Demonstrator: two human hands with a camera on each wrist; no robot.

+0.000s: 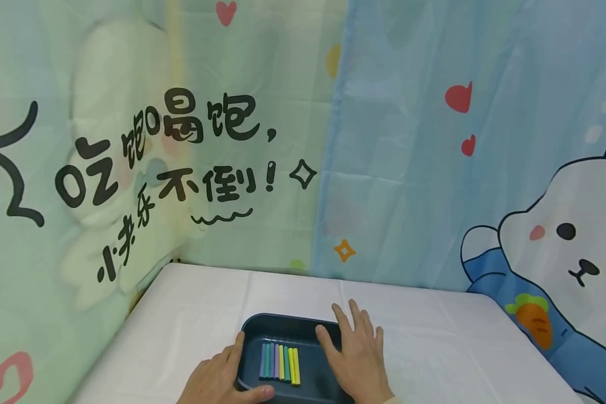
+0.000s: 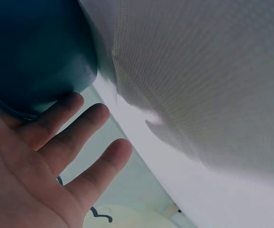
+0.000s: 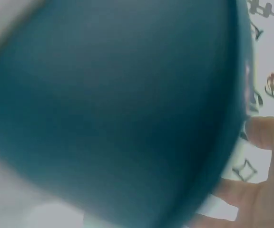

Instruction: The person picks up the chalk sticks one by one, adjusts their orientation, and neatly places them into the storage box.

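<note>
A dark blue rectangular tray [image 1: 313, 367] sits at the front of the white-covered table. In its left half lies a row of several slim sticks [image 1: 280, 363] in purple, teal and yellow, side by side. My left hand [image 1: 219, 375] is at the tray's left side, thumb over the front left corner and index fingertip at the rim. The left wrist view shows its other fingers [image 2: 87, 137] straight and spread beside the outer wall. My right hand [image 1: 359, 356] is at the right rim, fingers extended and spread; its palm side is hidden in the head view.
White cloth covers the table [image 1: 434, 348], whose back edge meets a printed curtain [image 1: 262, 241] with large lettering. On the right, the curtain shows a white cartoon animal [image 1: 545, 252] in blue. The curtain also runs along the table's left edge.
</note>
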